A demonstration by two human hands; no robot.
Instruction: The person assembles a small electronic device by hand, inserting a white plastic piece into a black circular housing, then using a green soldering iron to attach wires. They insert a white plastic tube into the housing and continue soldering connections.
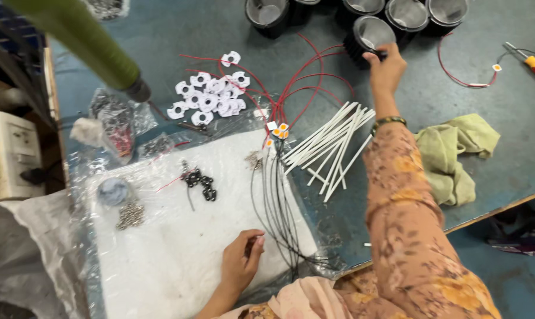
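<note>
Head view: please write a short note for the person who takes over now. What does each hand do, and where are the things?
Right hand: stretched far, fingers closed on the rim of a black round housing.
Left hand: rests on the white foam sheet, fingertips by the black wires.
White tubes lie beside the red wires; white clips are piled behind.
Done: one housing gripped. Left: wires and tubes lie loose, other housings untouched.
</note>
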